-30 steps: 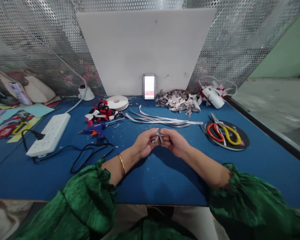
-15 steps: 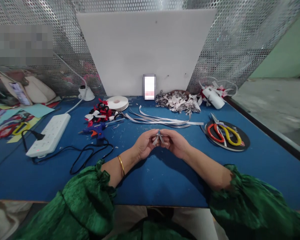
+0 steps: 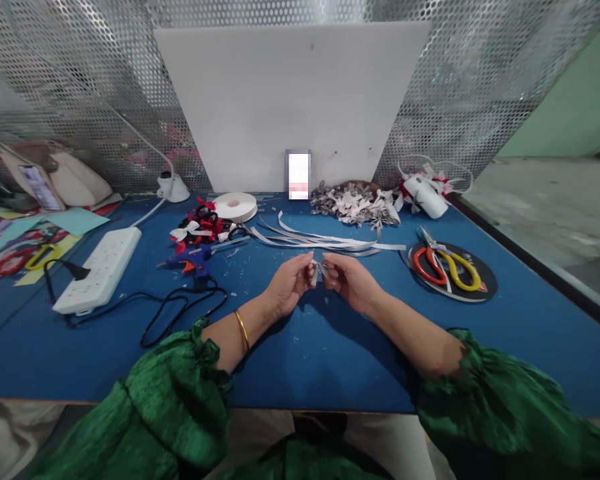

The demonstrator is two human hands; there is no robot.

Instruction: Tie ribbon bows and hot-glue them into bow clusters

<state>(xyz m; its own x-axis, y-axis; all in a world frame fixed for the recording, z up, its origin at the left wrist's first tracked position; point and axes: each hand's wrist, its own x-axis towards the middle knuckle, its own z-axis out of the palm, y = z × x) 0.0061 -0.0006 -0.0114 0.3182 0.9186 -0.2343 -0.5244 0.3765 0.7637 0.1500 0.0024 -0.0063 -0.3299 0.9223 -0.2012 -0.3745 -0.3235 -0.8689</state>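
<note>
My left hand (image 3: 289,285) and my right hand (image 3: 351,281) meet over the middle of the blue table (image 3: 300,347). Both pinch a small silver ribbon bow (image 3: 319,271) between their fingertips, just above the table surface. Loose strips of silver ribbon (image 3: 325,239) lie flat right behind my hands. A pile of finished silver and white bows (image 3: 356,202) sits farther back, by the white board.
A blue glue gun (image 3: 190,261) with a black cord, a white power strip (image 3: 98,268), a white ribbon roll (image 3: 235,205) and red, black and white bows (image 3: 200,223) lie at the left. Scissors (image 3: 447,265) rest on a black disc at the right. A perforated metal screen stands behind.
Both hands have lifted slightly and shifted a little away from me with the bow; my left fingers have re-pinched it higher up.
</note>
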